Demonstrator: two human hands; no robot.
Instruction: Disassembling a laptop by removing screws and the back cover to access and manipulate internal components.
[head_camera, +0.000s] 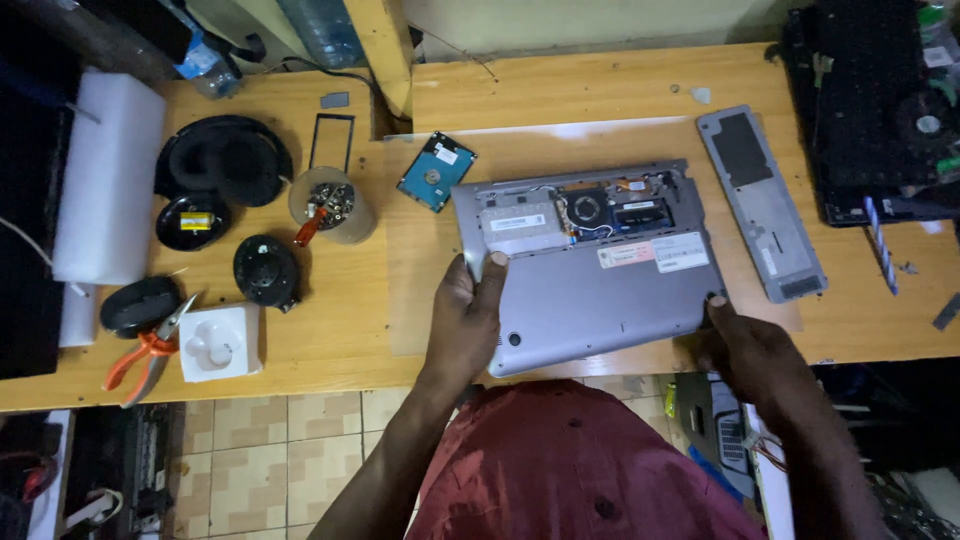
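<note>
Both hands are on the silver laptop (600, 290), which lies upside down on the wooden tabletop (330, 330), close to its front edge and a little right of the middle. The left hand (465, 320) grips the laptop's left side: the fingers curl under the casing while the thumb presses on top, so this hand is closed around that edge. The right hand (750, 350) meets the laptop at its front right corner, fingertips touching the casing near a small dark foot; how tightly it holds there I cannot tell, since the fingers are dark and partly under the rim. The rear strip of the laptop is uncovered, showing a round fan (585, 210), a metal drive bay and a dark memory slot.

Just right of the laptop lies its grey cover panel (765, 210), flat and angled toward the right edge. Behind the laptop's back left corner sits a bare hard drive (437, 171) with a teal circuit board, tilted, not touching the laptop. Farther left a clear round cup of screws (330, 205) stands with a red-handled tool in it. Black headphone parts (225, 160) lie toward the back left corner. Near the front left corner rest orange-handled pliers (145, 355), just beside a white wall socket (220, 342). A black keyboard (865, 100) occupies the back right corner.
</note>
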